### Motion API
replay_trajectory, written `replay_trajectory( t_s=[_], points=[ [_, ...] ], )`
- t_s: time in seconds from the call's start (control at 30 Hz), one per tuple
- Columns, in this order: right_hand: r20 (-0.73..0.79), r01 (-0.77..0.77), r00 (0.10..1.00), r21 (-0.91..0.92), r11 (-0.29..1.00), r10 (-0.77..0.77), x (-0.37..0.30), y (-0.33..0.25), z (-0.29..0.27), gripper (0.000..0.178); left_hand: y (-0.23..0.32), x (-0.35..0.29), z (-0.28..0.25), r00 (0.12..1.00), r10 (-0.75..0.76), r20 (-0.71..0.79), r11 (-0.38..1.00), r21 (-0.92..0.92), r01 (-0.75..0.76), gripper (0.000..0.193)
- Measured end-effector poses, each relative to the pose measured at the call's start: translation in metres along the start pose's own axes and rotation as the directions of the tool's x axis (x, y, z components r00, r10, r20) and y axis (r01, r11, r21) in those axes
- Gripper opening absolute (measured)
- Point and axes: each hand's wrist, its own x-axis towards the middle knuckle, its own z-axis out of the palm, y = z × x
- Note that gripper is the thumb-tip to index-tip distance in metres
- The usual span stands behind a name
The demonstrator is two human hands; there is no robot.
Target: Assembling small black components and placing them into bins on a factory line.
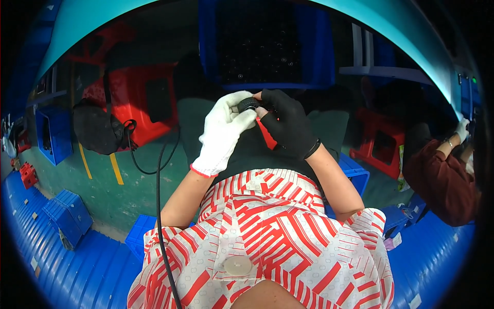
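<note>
My left hand, in a white knit glove, grips a small black round part with a ribbed-looking rim, between thumb and fingers. My right hand wears a black glove with bare fingertips. Its thumb and forefinger close on the right side of the same round part. Both hands meet in front of my body, above my lap. Below the right hand shows a narrow red piece; whether it is held or lies behind the hand, I cannot tell.
Beyond my hands stands a blue bin with many small dark pieces. Red stools stand left and right, a black bag on the left one. A black cable hangs along my left side. At far right a person works.
</note>
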Motion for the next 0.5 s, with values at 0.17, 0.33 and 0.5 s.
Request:
replay_trajectory(
  t_s=[0.17, 0.33, 0.5],
  points=[
    [0.041, 0.146, 0.989, -0.088, 0.985, -0.143, 0.003, -0.0043, -0.0042, 0.029, 0.011, 0.0012, 0.0033, 0.999, -0.05, 0.003, 0.997, 0.064, 0.05, 0.04],
    [0.051, 0.201, 0.979, -0.099, 0.975, -0.197, -0.0012, -0.0022, 0.0001, 0.036, 0.0026, 0.0007, -0.001, 0.996, -0.079, 0.031, 0.995, -0.05, 0.081, 0.038],
    [0.056, 0.244, 0.97, -0.162, 0.956, -0.237, -0.0018, 0.0004, 0.0011, 0.039, 0.009, -0.0039, 0.0043, 0.999, -0.033, -0.015, 0.995, 0.095, 0.034, 0.036]
  ],
)
